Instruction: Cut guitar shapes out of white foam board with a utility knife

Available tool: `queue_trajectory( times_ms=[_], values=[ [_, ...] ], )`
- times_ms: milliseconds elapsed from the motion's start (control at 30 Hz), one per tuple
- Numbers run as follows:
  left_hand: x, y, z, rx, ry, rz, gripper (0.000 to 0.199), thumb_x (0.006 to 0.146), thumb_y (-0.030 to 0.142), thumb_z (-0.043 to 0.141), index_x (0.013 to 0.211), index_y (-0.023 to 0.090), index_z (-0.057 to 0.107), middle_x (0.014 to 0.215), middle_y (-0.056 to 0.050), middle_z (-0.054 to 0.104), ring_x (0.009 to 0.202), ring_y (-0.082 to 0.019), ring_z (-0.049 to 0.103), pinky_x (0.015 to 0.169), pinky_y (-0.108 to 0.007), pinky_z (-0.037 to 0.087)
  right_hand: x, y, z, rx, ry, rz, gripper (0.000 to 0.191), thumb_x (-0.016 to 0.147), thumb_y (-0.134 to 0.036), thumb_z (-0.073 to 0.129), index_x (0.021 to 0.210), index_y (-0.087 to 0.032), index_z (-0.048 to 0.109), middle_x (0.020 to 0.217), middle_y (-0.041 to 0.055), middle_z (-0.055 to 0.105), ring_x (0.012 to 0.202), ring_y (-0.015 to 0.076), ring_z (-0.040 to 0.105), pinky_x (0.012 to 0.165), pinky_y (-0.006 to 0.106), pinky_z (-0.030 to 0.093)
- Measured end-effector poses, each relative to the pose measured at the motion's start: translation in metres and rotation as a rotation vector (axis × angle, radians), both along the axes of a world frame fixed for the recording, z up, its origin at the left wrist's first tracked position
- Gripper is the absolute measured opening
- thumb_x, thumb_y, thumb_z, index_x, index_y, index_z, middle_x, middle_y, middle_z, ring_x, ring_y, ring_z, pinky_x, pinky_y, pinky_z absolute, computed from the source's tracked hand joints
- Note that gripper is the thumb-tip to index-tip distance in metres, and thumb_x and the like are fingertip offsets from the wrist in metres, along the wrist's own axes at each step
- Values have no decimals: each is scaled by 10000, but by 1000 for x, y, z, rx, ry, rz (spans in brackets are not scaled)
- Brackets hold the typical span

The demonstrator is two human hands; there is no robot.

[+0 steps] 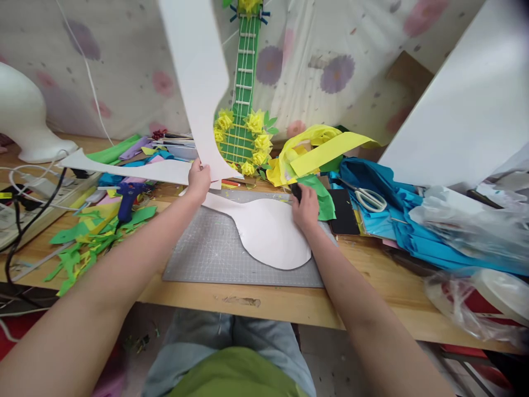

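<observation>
My left hand grips a white foam board offcut whose inner edge is curved. One arm of the offcut rises upright and another stretches to the left. A guitar-shaped white foam board cutout lies flat on a grey cutting mat, its neck pointing left towards my left hand. At the cutout's far right edge is my right hand, its fingers closed around a small black tool. Most of that tool is hidden, so its kind is unclear.
Behind the mat stands a green paper guitar with yellow flowers. Green and yellow scraps and a blue glue gun lie left. Scissors, blue paper and a large white board occupy the right.
</observation>
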State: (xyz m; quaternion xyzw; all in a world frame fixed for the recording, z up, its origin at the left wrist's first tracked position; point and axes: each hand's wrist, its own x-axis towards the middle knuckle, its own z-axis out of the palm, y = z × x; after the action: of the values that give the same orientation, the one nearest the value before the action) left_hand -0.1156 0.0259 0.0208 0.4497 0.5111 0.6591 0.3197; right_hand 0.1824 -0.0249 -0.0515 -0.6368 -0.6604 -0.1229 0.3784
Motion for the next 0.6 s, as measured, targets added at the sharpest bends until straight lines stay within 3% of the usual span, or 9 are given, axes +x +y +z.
queue_trajectory(
  times_ms=[167,267,433,600],
  values=[
    [-31,2,1,-127,219,162,148,774,208,393,706,187,523,692,-9,547,750,-181,559,712,-287,459,32,-7,30,291,139,-163,468,843,-312,390,1276,-140,351,1175,184,450,1139,290,424,934,490,366],
    [-51,-3,2,-186,342,238,213,814,302,384,663,196,489,728,-38,547,823,-218,546,767,-322,431,48,-15,53,376,139,-254,515,872,-375,350,1323,-138,279,1218,203,408,1176,306,399,947,522,342],
    [-69,-28,-4,-205,676,63,392,732,511,535,998,225,496,942,-43,580,937,-237,546,828,-336,410,53,-22,66,346,116,-267,482,874,-418,343,1278,-155,324,1179,183,448,1154,296,436,925,506,369],
    [-81,-43,-12,-218,1012,-89,565,623,414,640,1119,220,451,1101,-69,559,1008,-275,533,866,-367,404,49,-16,53,228,285,-258,432,833,-394,407,1194,-159,374,1137,152,502,1094,270,489,899,463,398]
  ],
)
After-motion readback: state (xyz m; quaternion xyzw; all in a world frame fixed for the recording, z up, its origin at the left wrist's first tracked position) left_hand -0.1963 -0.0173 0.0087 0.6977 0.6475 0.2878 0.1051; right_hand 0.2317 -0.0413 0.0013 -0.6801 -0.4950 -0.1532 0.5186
